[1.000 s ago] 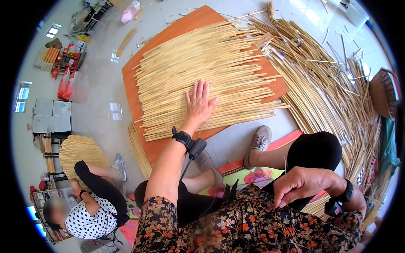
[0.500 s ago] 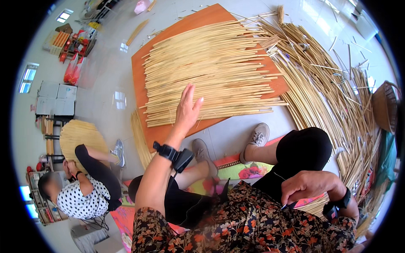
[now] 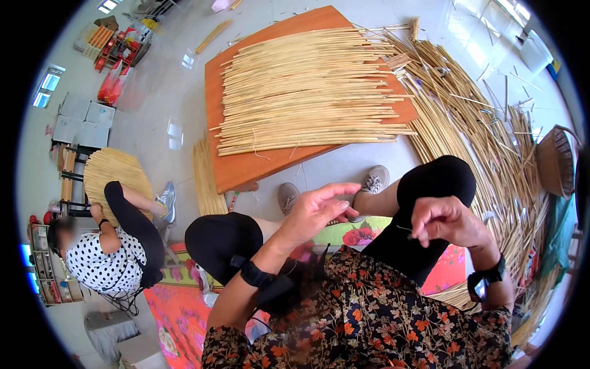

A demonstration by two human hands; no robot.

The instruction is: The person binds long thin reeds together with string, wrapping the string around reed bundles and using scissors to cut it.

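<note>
My right hand (image 3: 447, 222) is raised over my right thigh, fingers curled and pinched together. A short, thin pale strand, like thread (image 3: 404, 228), sticks out by its fingertips; whatever else it holds is too small to make out. To its left, my left hand (image 3: 318, 212) hovers above my lap, fingers stretched and thumb apart, with nothing visible in it. Beyond both hands, a mat of straw-coloured stalks (image 3: 307, 92) lies side by side on an orange-brown board (image 3: 236, 175). Loose pale threads (image 3: 257, 147) trail from its near edge.
Long piles of loose stalks (image 3: 473, 135) cover the floor at right, beside a woven basket (image 3: 556, 161). A smaller stalk bundle (image 3: 206, 175) lies left of the board. At left, another person (image 3: 110, 258) in a dotted top sits by a rounded stalk panel (image 3: 117, 178).
My left hand has drawn back from over the mat toward my lap. My right hand has risen from near my waist. The view has shifted slightly.
</note>
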